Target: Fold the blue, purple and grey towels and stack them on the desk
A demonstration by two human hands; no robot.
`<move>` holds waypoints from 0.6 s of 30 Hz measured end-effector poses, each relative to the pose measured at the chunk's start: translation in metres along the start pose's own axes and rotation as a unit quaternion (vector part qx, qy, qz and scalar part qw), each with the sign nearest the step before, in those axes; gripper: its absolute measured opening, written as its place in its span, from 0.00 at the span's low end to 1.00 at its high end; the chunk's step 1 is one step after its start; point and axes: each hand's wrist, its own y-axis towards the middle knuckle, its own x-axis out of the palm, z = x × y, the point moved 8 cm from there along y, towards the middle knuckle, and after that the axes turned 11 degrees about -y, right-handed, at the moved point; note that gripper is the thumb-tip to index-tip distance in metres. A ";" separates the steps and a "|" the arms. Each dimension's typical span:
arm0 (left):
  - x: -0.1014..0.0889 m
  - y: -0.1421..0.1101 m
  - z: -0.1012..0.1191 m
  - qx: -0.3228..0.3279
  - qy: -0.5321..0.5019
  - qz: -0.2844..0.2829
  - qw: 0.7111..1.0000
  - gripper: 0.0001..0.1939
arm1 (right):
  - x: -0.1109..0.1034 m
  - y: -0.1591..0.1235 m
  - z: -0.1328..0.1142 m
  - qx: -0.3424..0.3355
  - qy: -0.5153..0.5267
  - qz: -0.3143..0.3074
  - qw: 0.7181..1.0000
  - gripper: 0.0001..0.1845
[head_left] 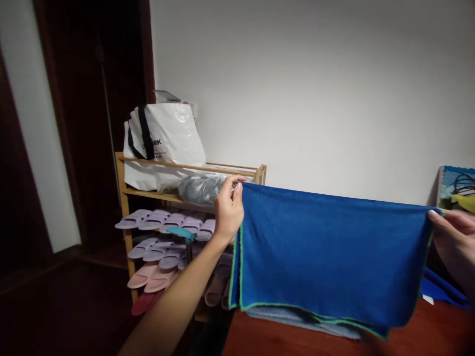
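Note:
A blue cloth (326, 252) with a green stitched edge hangs stretched in front of me, folded double. My left hand (228, 207) pinches its upper left corner between thumb and fingers. My right hand (454, 242) grips the upper right corner at the frame's right edge. The cloth's lower edge droops to a reddish-brown table surface (426, 338), where a grey-blue cloth (282, 316) lies under it.
A wooden shoe rack (124, 198) stands at the left against the white wall, holding several lilac and pink slippers (163, 220), with a white shopping bag (163, 143) on top. A dark doorway (92, 123) is further left. More blue fabric (443, 291) lies at right.

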 end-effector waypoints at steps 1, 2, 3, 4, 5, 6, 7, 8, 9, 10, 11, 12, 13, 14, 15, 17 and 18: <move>0.003 0.000 -0.006 -0.004 0.014 -0.011 1.000 0.08 | 0.007 0.000 0.001 0.006 0.010 -0.011 1.000 0.20; 0.005 0.000 -0.014 -0.010 0.021 -0.025 0.999 0.08 | 0.016 0.002 0.006 0.021 0.034 -0.031 0.999 0.20; 0.009 -0.001 -0.025 -0.022 0.024 -0.043 0.999 0.08 | 0.028 0.005 0.016 0.043 0.068 -0.057 0.995 0.20; 0.013 -0.003 -0.037 -0.040 0.027 -0.065 0.997 0.08 | 0.040 0.009 0.029 0.067 0.103 -0.083 0.989 0.21; 0.018 -0.006 -0.051 -0.065 0.040 -0.096 0.992 0.08 | 0.053 0.013 0.044 0.089 0.126 -0.108 0.982 0.21; 0.024 -0.010 -0.068 -0.093 0.063 -0.132 0.985 0.08 | 0.066 0.018 0.059 0.105 0.134 -0.129 0.977 0.21; 0.031 -0.015 -0.084 -0.120 0.093 -0.169 0.974 0.08 | 0.078 0.023 0.075 0.114 0.130 -0.144 0.974 0.21; 0.037 -0.022 -0.100 -0.142 0.127 -0.202 0.961 0.09 | 0.090 0.027 0.090 0.121 0.121 -0.155 0.973 0.20; 0.043 -0.028 -0.114 -0.156 0.158 -0.227 0.948 0.09 | 0.101 0.031 0.105 0.126 0.110 -0.162 0.973 0.20; 0.050 -0.035 -0.127 -0.165 0.184 -0.243 0.938 0.09 | 0.113 0.034 0.120 0.132 0.097 -0.169 0.972 0.20; 0.057 -0.042 -0.138 -0.169 0.202 -0.253 0.931 0.10 | 0.125 0.037 0.134 0.139 0.082 -0.172 0.972 0.20; 0.064 -0.049 -0.147 -0.171 0.218 -0.262 0.924 0.10 | 0.136 0.039 0.148 0.146 0.064 -0.173 0.972 0.20; 0.073 -0.057 -0.156 -0.173 0.237 -0.273 0.916 0.12 | 0.146 0.040 0.161 0.153 0.044 -0.174 0.972 0.21; 0.081 -0.066 -0.164 -0.174 0.258 -0.287 0.906 0.13 | 0.156 0.040 0.174 0.160 0.021 -0.175 0.971 0.21; 0.090 -0.076 -0.171 -0.173 0.277 -0.302 0.896 0.14 | 0.166 0.040 0.186 0.165 -0.003 -0.181 0.970 0.21; 0.106 -0.094 -0.184 -0.168 0.312 -0.331 0.875 0.15 | 0.184 0.036 0.209 0.168 -0.050 -0.208 0.962 0.20; 0.112 -0.102 -0.190 -0.166 0.327 -0.344 0.864 0.15 | 0.193 0.034 0.219 0.164 -0.073 -0.223 0.958 0.19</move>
